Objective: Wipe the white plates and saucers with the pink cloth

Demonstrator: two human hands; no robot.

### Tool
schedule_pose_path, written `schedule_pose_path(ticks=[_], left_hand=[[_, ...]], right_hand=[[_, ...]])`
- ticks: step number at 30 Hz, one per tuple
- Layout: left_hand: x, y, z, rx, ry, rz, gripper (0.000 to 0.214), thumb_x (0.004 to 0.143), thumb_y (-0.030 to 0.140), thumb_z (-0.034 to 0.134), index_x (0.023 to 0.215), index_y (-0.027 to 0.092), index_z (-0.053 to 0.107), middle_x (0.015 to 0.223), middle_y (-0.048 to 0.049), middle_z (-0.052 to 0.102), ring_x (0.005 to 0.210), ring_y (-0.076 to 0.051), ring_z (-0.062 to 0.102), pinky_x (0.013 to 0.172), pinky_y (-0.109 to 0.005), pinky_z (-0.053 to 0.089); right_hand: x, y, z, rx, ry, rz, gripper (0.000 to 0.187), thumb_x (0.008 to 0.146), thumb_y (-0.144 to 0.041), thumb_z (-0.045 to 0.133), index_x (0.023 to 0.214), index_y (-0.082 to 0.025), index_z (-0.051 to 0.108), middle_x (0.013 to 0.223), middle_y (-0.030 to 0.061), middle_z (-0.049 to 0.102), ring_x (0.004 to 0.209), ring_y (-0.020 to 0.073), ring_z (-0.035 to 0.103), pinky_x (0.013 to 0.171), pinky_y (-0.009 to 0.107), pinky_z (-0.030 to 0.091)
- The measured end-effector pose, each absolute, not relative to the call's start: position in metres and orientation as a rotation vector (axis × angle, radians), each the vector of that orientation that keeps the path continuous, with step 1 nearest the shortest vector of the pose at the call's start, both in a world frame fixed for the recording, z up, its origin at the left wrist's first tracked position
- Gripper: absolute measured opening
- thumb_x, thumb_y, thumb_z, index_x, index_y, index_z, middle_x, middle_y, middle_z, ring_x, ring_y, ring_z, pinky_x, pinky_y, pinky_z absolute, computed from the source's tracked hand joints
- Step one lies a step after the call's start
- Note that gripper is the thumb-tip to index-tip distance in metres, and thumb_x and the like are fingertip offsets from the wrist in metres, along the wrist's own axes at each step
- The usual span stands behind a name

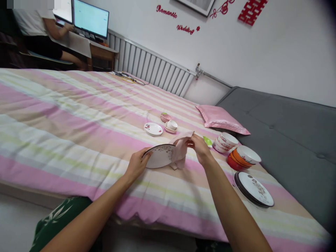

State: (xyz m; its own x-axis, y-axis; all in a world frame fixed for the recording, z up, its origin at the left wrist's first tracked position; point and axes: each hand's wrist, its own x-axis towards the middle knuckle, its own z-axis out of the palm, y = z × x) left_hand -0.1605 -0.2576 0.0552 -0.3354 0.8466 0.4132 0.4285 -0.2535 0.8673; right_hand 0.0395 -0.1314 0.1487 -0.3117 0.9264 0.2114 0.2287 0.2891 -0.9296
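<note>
My left hand grips the near edge of a white plate with a dark rim and flower print, held tilted just above the striped bed cover. My right hand is closed on a pale pink cloth that drapes over the plate's right side. Both forearms reach in from the bottom of the view.
On the bed lie a stack of small plates, small cups on a pink saucer, stacked patterned bowls, orange-and-white bowls, a stack of dark-rimmed plates and a pink pillow. A grey sofa stands right. A person sits at a desk with monitors, far left.
</note>
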Motion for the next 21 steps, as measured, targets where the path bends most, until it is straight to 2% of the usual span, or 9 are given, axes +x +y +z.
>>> schedule_pose_path(ticks=[7, 11, 15, 18, 21], left_hand=[[-0.161, -0.257, 0.055, 1.557, 1.656, 1.605, 0.033, 0.086, 0.037, 0.041, 0.102, 0.019, 0.065, 0.099, -0.0046, 0.069, 0.088, -0.022, 0.062, 0.078, -0.03, 0.048], [-0.162, -0.256, 0.052, 1.559, 1.666, 1.614, 0.033, 0.085, 0.035, 0.043, 0.103, 0.019, 0.065, 0.1, -0.0043, 0.069, 0.091, -0.022, 0.062, 0.078, -0.03, 0.048], [-0.163, -0.255, 0.05, 1.546, 1.693, 1.61, 0.033, 0.084, 0.033, 0.044, 0.105, 0.018, 0.065, 0.101, -0.0057, 0.069, 0.09, -0.023, 0.063, 0.078, -0.031, 0.048], [-0.162, -0.256, 0.051, 1.549, 1.687, 1.609, 0.035, 0.085, 0.032, 0.044, 0.11, 0.017, 0.063, 0.109, -0.0064, 0.067, 0.096, -0.023, 0.062, 0.08, -0.03, 0.047], [-0.161, -0.256, 0.053, 1.559, 1.682, 1.605, 0.034, 0.085, 0.033, 0.043, 0.108, 0.017, 0.063, 0.106, -0.0062, 0.068, 0.094, -0.022, 0.063, 0.079, -0.029, 0.047]], right_hand=[[0.019, -0.152, 0.177, -0.863, -1.738, 1.166, 0.029, 0.078, -0.043, 0.052, 0.081, -0.018, 0.065, 0.077, 0.0, 0.064, 0.071, 0.0128, 0.056, 0.07, 0.025, 0.045], [0.008, -0.163, 0.179, -0.768, -2.082, 1.036, 0.032, 0.083, -0.043, 0.049, 0.099, -0.021, 0.065, 0.097, 0.0027, 0.065, 0.081, 0.0147, 0.058, 0.076, 0.029, 0.045], [0.004, -0.17, 0.176, -0.805, -2.295, 0.837, 0.034, 0.082, -0.033, 0.053, 0.114, -0.024, 0.058, 0.117, 0.0058, 0.059, 0.089, 0.0168, 0.06, 0.079, 0.033, 0.046], [0.006, -0.173, 0.172, -0.768, -2.407, 0.798, 0.034, 0.077, -0.022, 0.054, 0.11, -0.021, 0.059, 0.114, 0.0062, 0.061, 0.093, 0.0185, 0.059, 0.082, 0.034, 0.046], [0.007, -0.176, 0.166, -0.65, -2.564, 0.717, 0.038, 0.072, -0.011, 0.051, 0.108, -0.021, 0.06, 0.109, 0.0043, 0.064, 0.099, 0.0194, 0.057, 0.086, 0.034, 0.044]])
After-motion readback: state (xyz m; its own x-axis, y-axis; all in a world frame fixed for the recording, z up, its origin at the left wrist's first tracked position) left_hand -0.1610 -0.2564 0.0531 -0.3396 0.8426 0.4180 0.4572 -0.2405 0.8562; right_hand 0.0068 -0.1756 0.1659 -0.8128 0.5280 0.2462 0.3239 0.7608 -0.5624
